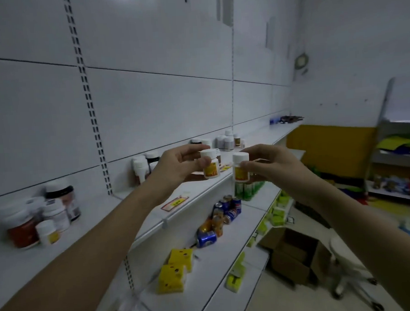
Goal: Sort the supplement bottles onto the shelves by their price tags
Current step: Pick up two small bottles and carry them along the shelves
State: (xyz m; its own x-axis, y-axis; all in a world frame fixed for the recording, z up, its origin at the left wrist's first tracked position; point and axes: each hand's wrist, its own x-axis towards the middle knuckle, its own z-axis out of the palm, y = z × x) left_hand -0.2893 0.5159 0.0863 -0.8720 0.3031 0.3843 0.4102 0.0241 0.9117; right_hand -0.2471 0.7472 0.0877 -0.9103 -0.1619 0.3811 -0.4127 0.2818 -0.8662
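Observation:
My left hand grips a small white bottle with a yellow label, held upright over the top shelf. My right hand holds a second small white bottle with a yellow label just past the shelf's front edge. The two bottles are side by side, a little apart. A red-bordered price tag sits on the shelf's front strip, and another price tag lies further along. Groups of supplement bottles stand on the shelf at the left, behind my left hand and further back.
The shelf below holds drink cans, green bottles and yellow packets. Lower shelves carry green boxes. An open cardboard box and a white stool stand on the floor at the right.

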